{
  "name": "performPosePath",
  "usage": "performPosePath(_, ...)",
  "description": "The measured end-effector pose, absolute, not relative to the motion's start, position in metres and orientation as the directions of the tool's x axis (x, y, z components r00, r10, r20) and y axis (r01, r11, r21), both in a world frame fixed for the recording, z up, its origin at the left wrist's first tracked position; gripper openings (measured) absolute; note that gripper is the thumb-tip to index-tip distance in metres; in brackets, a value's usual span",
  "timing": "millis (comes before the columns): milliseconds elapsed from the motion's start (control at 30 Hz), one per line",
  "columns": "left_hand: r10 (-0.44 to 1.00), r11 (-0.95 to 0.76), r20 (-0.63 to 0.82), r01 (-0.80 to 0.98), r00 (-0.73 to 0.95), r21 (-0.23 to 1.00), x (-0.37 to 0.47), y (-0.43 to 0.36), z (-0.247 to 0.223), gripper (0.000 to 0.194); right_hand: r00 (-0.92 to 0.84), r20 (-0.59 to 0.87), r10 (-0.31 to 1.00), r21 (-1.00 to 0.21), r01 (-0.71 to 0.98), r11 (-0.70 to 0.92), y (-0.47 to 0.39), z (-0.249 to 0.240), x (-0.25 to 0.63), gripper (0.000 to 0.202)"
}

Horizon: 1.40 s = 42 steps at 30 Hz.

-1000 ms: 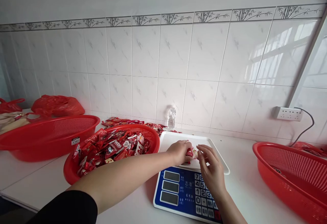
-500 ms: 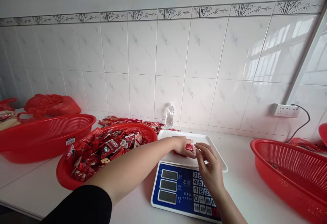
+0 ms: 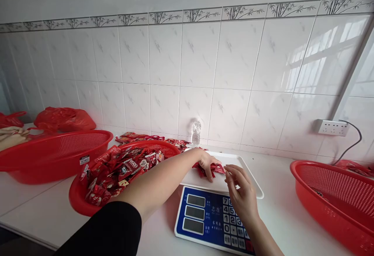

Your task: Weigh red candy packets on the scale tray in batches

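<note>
Small red snack packets (image 3: pixel 216 168) lie on the white pan (image 3: pixel 189 179) of a weighing scale. Reaching across from the left, my left hand (image 3: pixel 206 163) is over these packets, its thumb pointing down and its fingers around them. My right hand (image 3: pixel 241 184) is at the right end of the packets, thumb and fingertips drawn together in a pinch. Whether those fingertips hold a packet's edge is hard to see. Below the pan is the scale's blue panel (image 3: pixel 214 209), with three grey displays and a keypad partly covered by my right hand and forearm.
Left of the scale stands a red basket (image 3: pixel 76 197) heaped with red packets, partly behind my left arm. Another red basket (image 3: pixel 96 143) is further left, and a third red basket (image 3: pixel 309 193) is at the right. A clear bottle (image 3: pixel 196 132) stands against the tiled wall.
My left hand has shifted slightly and its thumb now points down, so more red packets show beneath it. My right hand keeps its pinched pose. The view has turned slightly left.
</note>
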<state>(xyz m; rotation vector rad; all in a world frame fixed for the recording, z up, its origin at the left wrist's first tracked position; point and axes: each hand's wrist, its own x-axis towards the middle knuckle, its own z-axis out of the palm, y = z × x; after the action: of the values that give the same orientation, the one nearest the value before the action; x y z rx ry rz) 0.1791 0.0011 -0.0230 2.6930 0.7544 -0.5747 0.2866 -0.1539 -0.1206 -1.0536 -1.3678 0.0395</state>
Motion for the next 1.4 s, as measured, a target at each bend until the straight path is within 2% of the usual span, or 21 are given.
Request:
performPosePath(133,0.432,-0.836,-0.413,0.528,0.802,0.15,0.183,0.004,-0.025,0.072,0.277,0.766,0.581,-0.625,0.535,0.569,-0.153,-0.121,0.287,0.023)
performPosePath(233,0.485,-0.791,-0.363,0.576,0.795,0.204,0.183,0.0,-0.028,0.037,0.276,0.759,0.59,-0.633,0.524,0.57,-0.154,-0.121,0.287,0.024)
performPosePath(333,0.552,-0.742,-0.291,0.62,0.781,0.255,0.18,-0.005,-0.032,0.018,0.267,0.756,0.597,-0.634,0.524,0.569,-0.155,-0.12,0.287,0.024)
performPosePath(567,0.588,-0.699,-0.161,0.599,0.792,0.391,0.159,-0.013,-0.034,0.017,0.294,0.763,0.576,-0.627,0.556,0.546,-0.156,-0.12,0.287,0.023)
performPosePath(733,0.662,-0.527,-0.111,0.565,0.741,0.635,0.122,-0.02,-0.027,0.032,0.293,0.752,0.59,-0.638,0.547,0.542,-0.158,-0.123,0.288,0.023)
performPosePath(833,0.721,-0.432,-0.009,0.46,0.693,0.776,0.092,-0.026,-0.019,0.043,0.298,0.744,0.598,-0.644,0.557,0.524,-0.16,-0.126,0.288,0.024)
performPosePath(933,0.775,-0.394,0.1,0.352,0.624,0.849,0.057,-0.031,-0.006,0.039,0.309,0.741,0.597,-0.644,0.582,0.498,-0.163,-0.128,0.288,0.026)
performPosePath(1067,0.856,-0.412,0.247,0.31,0.454,0.857,-0.001,-0.03,0.015,0.031,0.309,0.746,0.589,-0.626,0.626,0.465,-0.165,-0.13,0.29,0.027)
performPosePath(1167,0.931,-0.337,0.23,0.422,0.285,0.842,-0.057,-0.021,0.026,0.036,0.31,0.743,0.593,-0.616,0.663,0.425,-0.166,-0.131,0.29,0.028)
performPosePath(1233,0.951,-0.306,0.277,0.506,0.134,0.807,-0.098,-0.013,0.028,0.04,0.325,0.738,0.592,-0.617,0.68,0.396,-0.166,-0.131,0.29,0.029)
performPosePath(1300,0.942,-0.286,0.336,0.573,0.019,0.768,-0.138,-0.004,0.026,0.033,0.338,0.731,0.593,-0.622,0.688,0.374,-0.167,-0.132,0.29,0.03)
performPosePath(1400,0.948,-0.164,0.311,0.729,-0.071,0.664,-0.194,0.009,0.019,0.025,0.356,0.709,0.609,-0.636,0.697,0.333,-0.168,-0.135,0.291,0.031)
